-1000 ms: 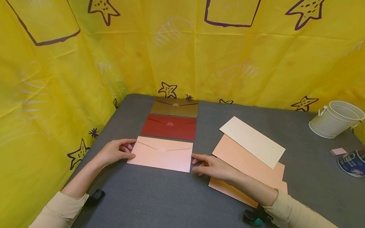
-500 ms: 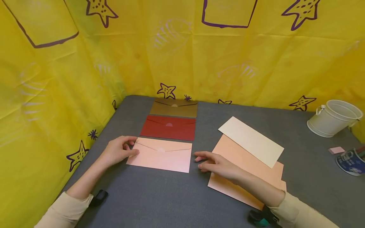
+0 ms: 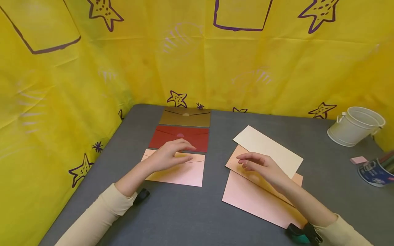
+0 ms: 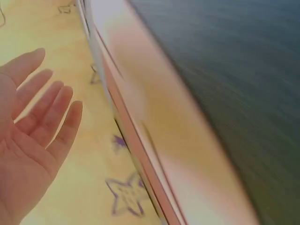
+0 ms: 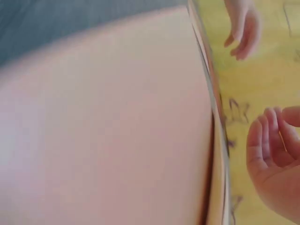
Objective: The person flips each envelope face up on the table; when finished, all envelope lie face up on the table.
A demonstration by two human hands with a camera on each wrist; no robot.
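My left hand point(image 3: 169, 155) hovers over the pink envelope point(image 3: 194, 174) with loosely extended fingers; it holds nothing, as the left wrist view of the hand point(image 4: 35, 122) confirms. Behind that envelope lie a red envelope point(image 3: 197, 138), partly covered by my fingers, and a gold envelope point(image 3: 172, 119), all in a column with flaps up. To the right, my right hand point(image 3: 261, 167) is above a loose overlapping pile, fingers gently bent around nothing. The pile has a cream envelope point(image 3: 267, 143) on top, a peach one point(image 3: 234, 160) beneath, and a pink one point(image 3: 246, 198) lowest.
A white bucket point(image 3: 351, 131) stands at the back right. Near it are a small pink block point(image 3: 358, 160) and a blue tin point(image 3: 373, 174) with sticks in it. Yellow patterned cloth point(image 3: 184, 68) walls the grey table point(image 3: 172, 215) at the back and left.
My left hand has let go of the pink envelope's left edge and lifted rightward over it. My right hand has left that envelope's right edge and moved right, over the pile.
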